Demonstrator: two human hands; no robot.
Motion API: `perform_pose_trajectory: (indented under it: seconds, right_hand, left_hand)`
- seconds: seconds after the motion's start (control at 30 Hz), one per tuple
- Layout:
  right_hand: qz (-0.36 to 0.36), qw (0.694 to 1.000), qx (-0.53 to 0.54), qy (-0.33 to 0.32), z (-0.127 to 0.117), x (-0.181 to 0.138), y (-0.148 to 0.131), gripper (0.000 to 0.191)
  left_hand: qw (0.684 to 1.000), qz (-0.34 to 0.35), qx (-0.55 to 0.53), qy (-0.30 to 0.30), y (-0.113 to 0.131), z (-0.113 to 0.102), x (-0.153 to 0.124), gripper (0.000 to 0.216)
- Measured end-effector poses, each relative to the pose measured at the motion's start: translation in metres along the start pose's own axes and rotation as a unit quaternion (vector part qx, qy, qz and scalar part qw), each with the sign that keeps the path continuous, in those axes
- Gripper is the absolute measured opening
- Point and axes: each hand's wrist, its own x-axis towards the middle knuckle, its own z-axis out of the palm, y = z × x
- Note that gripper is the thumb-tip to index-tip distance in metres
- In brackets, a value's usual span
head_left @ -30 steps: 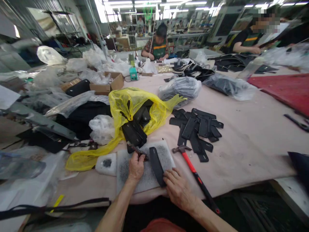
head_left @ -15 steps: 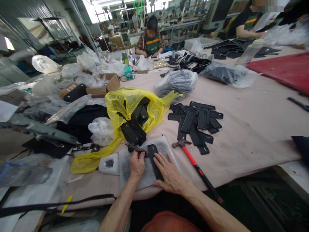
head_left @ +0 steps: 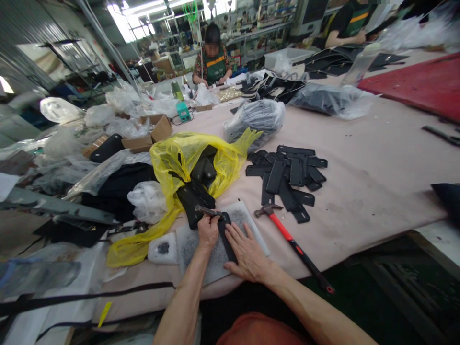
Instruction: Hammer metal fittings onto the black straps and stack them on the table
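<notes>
My left hand (head_left: 208, 232) pinches a slim metal punch (head_left: 205, 210), whose tip is at the far end of a black strip (head_left: 229, 247) with a rounded end. Spread flat, my right hand (head_left: 248, 255) presses on that strip, which lies on a worn white slab (head_left: 194, 247). Whether the punch tip touches the strip I cannot tell. To the right of the slab rests a claw hammer (head_left: 282, 226) with a red and black handle. Beyond it is a loose pile of similar black strips (head_left: 287, 179), several with slots at their ends.
A yellow plastic bag (head_left: 168, 158) holding black pieces stands behind the slab. A small white block (head_left: 163, 250) sits to the left. Farther back are a clear bag of grey pieces (head_left: 257, 120), a cardboard box (head_left: 160, 128) and a red board (head_left: 413, 81). A co-worker (head_left: 213, 62) sits across the table.
My left hand has brought the punch right, from beside the black strip to over its far end. My right hand stays flat on the strip. The whole view has shifted slightly.
</notes>
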Motion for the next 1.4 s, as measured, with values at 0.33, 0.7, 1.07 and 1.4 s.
perform_pose_trajectory:
  seconds: [0.33,0.7,1.07,1.4]
  right_hand:
    - [0.004,1.0,0.013,0.014,0.0,0.001,0.0,0.089]
    - [0.007,1.0,0.014,0.02,0.0,0.001,0.003,0.089]
    - [0.013,0.999,0.01,0.028,0.005,0.003,0.001,0.084]
    - [0.013,0.999,0.011,0.04,0.006,0.002,0.002,0.085]
  left_hand:
    - [0.999,-0.015,-0.034,-0.036,-0.007,0.0,0.001,0.02]
    - [0.999,0.004,0.002,-0.051,0.002,-0.002,0.001,0.021]
    - [0.994,0.053,0.067,-0.064,0.007,0.002,0.0,0.019]
    - [0.995,0.056,0.066,-0.053,0.005,0.0,-0.001,0.019]
